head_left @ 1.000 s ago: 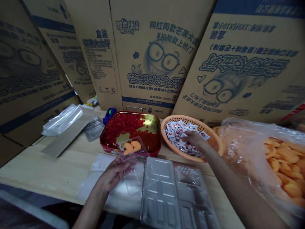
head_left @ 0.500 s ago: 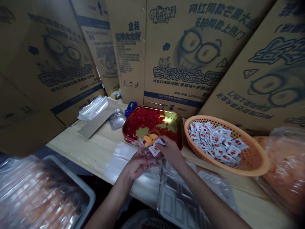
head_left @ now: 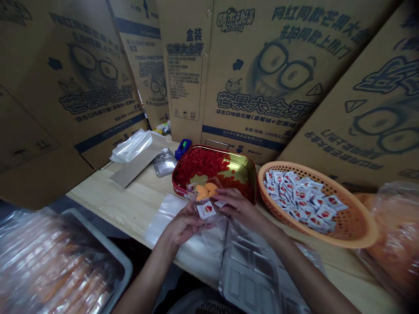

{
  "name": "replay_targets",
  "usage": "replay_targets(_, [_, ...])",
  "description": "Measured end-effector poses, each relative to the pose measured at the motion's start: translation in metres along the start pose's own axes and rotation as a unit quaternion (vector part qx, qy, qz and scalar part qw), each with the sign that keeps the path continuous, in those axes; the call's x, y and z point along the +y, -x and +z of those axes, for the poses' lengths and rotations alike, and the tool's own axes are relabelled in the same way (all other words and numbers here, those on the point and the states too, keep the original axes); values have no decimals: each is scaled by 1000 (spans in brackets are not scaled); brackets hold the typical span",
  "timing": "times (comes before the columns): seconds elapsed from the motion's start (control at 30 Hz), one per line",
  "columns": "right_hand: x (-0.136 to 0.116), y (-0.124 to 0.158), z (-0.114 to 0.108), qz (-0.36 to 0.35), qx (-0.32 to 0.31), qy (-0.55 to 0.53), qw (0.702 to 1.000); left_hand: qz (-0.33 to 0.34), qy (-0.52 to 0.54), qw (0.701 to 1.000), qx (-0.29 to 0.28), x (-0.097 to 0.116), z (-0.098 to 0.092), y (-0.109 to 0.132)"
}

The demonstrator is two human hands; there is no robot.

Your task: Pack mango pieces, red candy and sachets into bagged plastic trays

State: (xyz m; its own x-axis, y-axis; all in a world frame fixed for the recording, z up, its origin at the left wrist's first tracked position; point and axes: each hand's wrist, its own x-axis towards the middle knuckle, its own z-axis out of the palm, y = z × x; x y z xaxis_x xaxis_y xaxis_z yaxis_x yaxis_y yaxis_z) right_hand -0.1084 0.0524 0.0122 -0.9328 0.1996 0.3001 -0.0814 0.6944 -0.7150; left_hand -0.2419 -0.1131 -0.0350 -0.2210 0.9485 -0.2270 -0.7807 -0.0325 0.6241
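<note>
My left hand [head_left: 186, 224] is closed on a clear plastic tray [head_left: 193, 190], held up before the red tin. Orange candies [head_left: 205, 191] sit in its far part, and a small white sachet with a red print [head_left: 206, 210] lies in its near part. Over the tray's right side is my right hand [head_left: 237, 207], its fingers pinched on another white sachet [head_left: 220, 203], mostly hidden by them. Behind the hands stands the red tin with a gold inside [head_left: 240, 162], holding red bits [head_left: 206, 162] and darker orange-red pieces.
An orange plastic basket [head_left: 358, 222] of white sachets stands at right, beside a bag of orange items [head_left: 397, 231]. Clear compartment trays [head_left: 242, 279] lie near me. A grey crate [head_left: 122, 257] with wrapped packs is at lower left. Cardboard boxes [head_left: 242, 109] wall the back; a blue tape dispenser [head_left: 182, 149] stands there.
One white sachet now lies in the tray's near part, where my right hand was holding it before. My right hand has shifted slightly right. The camera view has turned a little left.
</note>
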Motion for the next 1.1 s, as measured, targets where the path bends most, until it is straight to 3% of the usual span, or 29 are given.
replay_targets(0.13, [6, -3, -1, 24, 3, 16, 1000, 5, -8, 1000, 12, 8, -6, 7])
replay_targets(0.23, [24, -15, -11, 170, 28, 114, 978, 18, -8, 999, 25, 15, -14, 14])
replay_targets(0.3, [41, -23, -16, 281, -19, 197, 939, 28, -9, 999, 38, 20, -20, 20])
replay_targets(0.37, [59, -28, -17, 330, -94, 228, 911, 37, -15, 997, 63, 26, -26, 25])
replay_targets(0.53, [90, -24, -7, 326, -155, 193, 913, 66, -25, 991, 113, 38, -39, 31])
replay_targets(0.73, [102, -19, -6, 289, -107, 124, 943, 92, -33, 987, 125, 47, -45, 26])
replay_targets(0.87, [94, -23, -12, 275, -23, 103, 956, 99, -29, 987, 124, 47, -48, 23])
replay_targets(0.97, [67, -33, -9, 268, 53, 2, 962, 102, -26, 988, 114, 47, -49, 21])
replay_targets(1.03, [41, -43, -2, 266, 61, -102, 956, 103, -22, 988, 110, 47, -50, 20])
replay_targets(1.1, [17, -53, 8, 261, 23, -138, 955, 105, -19, 988, 109, 47, -49, 19])
